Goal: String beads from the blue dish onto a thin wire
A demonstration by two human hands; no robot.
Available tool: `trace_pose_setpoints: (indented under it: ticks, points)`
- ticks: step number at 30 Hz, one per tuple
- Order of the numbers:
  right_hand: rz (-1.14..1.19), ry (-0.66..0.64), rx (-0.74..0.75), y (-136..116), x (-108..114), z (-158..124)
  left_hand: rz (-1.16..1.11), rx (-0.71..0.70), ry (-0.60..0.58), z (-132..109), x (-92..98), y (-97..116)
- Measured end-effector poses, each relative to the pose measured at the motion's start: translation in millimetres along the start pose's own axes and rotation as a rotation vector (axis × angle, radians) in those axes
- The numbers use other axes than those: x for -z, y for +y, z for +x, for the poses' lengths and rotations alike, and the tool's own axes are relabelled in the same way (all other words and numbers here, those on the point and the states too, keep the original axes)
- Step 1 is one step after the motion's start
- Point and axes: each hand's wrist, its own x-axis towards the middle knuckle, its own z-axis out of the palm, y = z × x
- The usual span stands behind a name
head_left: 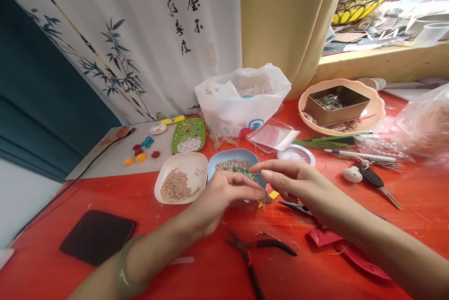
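Observation:
My left hand (228,192), with a ring and a pale green bangle (124,267) on the wrist, pinches a small beaded piece (267,198) between thumb and fingers. Close beside it, my right hand (294,178) has its thumb and index fingertip nearly together; a faint thin strand rises above them, and what they grip is too fine to make out. Behind the hands stands a blue dish (224,156) of beads and green bits, partly covered by them. A cream dish (158,188) of small gold beads is to its left. Dark-handled pliers (250,248) lie below the hands.
Further pliers (296,206) lie under my right forearm. A black phone (98,237) rests at left. Behind are a green tray (179,131), a white plastic bag (242,94) and a peach bowl (303,115) with a metal tin (335,115). A key (389,195) lies at right.

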Motion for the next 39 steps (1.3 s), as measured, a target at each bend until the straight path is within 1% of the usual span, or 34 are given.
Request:
trace_pose_setpoints:
  ticks: [2,4,6,8,11,14,16,18,20,22,25,29,31,33,36,38,39]
  points:
    - [0.129,-0.009,-0.068,6,-1,2,0.014,0.028,-0.029,2,0.0,-3]
    - [0.231,0.015,-0.081,10,-1,4,0.018,0.057,-0.037,4,0.3,-6]
    - [0.333,0.066,-0.072,10,2,7,0.013,0.08,-0.02,5,0.5,-9]
    - [0.435,0.142,-0.075,9,7,10,0.005,0.099,-0.001,6,0.8,-11]
    - [0.541,0.292,-0.062,6,21,15,0.025,0.101,0.01,6,1.6,-14]
    - [0.566,0.468,-0.024,3,39,18,0.103,0.074,0.004,5,4.4,-17]
    - [0.568,0.566,-0.003,2,51,19,0.179,0.088,-0.021,5,7.5,-18]
    - [0.576,0.626,0.011,1,61,19,0.263,0.127,-0.05,6,10.9,-18]
    - [0.574,0.657,0.015,2,67,19,0.364,0.144,-0.072,6,13.8,-18]
    - [0.566,0.671,0.021,3,70,20,0.481,0.132,-0.087,6,15.3,-19]
    - [0.54,0.658,0.039,5,68,21,0.633,0.118,-0.092,1,14.5,-20]
    - [0.465,0.601,0.062,3,59,18,0.787,0.105,-0.147,-7,11.6,-17]
    - [0.372,0.562,0.097,1,53,14,0.857,0.053,-0.157,-8,12.2,-12]
    - [0.223,0.532,0.155,-2,49,9,0.93,-0.041,-0.092,-7,15.0,-6]
    - [0.037,0.524,0.203,-5,45,4,0.987,-0.171,0.075,-1,21.5,3]
    - [0.003,0.534,0.21,-5,44,3,1.003,-0.197,0.132,6,24.9,7]
    - [-0.001,0.536,0.214,-5,43,3,1.021,-0.197,0.143,10,25.8,8]
